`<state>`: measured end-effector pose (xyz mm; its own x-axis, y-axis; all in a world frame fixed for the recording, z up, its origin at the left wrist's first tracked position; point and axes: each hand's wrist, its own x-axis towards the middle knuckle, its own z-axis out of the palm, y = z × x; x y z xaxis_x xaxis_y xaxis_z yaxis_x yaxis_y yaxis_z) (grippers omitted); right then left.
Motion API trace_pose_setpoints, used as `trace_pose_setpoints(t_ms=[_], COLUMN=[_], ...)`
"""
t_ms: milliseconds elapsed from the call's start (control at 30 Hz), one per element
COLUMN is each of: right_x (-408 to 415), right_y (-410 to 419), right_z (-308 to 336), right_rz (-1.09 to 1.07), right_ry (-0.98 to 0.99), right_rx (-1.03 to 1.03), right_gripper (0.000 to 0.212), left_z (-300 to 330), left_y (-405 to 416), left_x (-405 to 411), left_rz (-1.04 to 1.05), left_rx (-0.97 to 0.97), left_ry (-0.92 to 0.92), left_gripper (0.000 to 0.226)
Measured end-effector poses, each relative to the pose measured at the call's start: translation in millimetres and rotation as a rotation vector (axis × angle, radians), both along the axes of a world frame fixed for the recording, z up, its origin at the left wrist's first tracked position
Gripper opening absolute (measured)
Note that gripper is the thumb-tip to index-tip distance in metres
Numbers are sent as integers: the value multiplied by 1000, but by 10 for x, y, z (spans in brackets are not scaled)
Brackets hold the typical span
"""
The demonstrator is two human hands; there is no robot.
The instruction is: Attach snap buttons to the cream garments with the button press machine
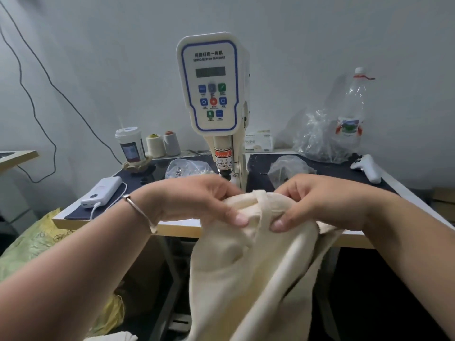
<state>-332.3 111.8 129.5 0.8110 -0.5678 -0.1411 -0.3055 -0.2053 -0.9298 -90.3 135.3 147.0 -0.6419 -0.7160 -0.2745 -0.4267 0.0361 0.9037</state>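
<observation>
While the button press machine stands behind, left hand and right hand pinch the cream garment between them.

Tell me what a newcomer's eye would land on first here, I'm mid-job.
First, the left hand and right hand in the foreground, pinching the bunched top edge of a cream garment that hangs below the table edge. Right behind them, the white button press machine with its blue-rimmed control panel stands at centre, against the wall.
</observation>
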Motion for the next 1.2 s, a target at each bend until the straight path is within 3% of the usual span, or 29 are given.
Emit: trace_pose_setpoints(t_ms=[67,200,267,367,433,533,767,867,967,1100,1200], right_x=[-78,-151,-126,-23,27,68,248,210,89,99,183], right_y=[-42,-115,-148,-209,-271,-384,-729,-1036,-1356,-1703,-1927], right_z=[-37,-140,-202,-282,-337,-398,-664,-892,-1144,-1290,-1316], right_rz=[31,73,70,-7,-61,-115,-365,-664,-934,-963,-979], right_ry=[-17,-23,-8,-27,-69,-107,171,144,330,459,599], right_rx=[104,238,238,237,256,263,-105,-163,-591,-810,-739], right_gripper=[24,33,36,43,37,30,17,16,17,30,32], left_z=[-36,-108,-127,-203,-278,-388,-673,-723,-794,-962,-1109], left_y=[27,86,69,-4,-51,-114,-252,-324,-446,-702,-924], left_x=[154,400,477,511,498,508,658,819,988,1107,1131], left_rz=[-49,-118,-119,7,165,263,562,628,764,883,990], left_rx=[98,135,138,217,161,123,97,135,223,-74,-264], left_ry=[-168,-327,-162,310,404,406,325,363,358,215,129], left_gripper=[57,36,26,17,20,34,44,41,39,35,25])
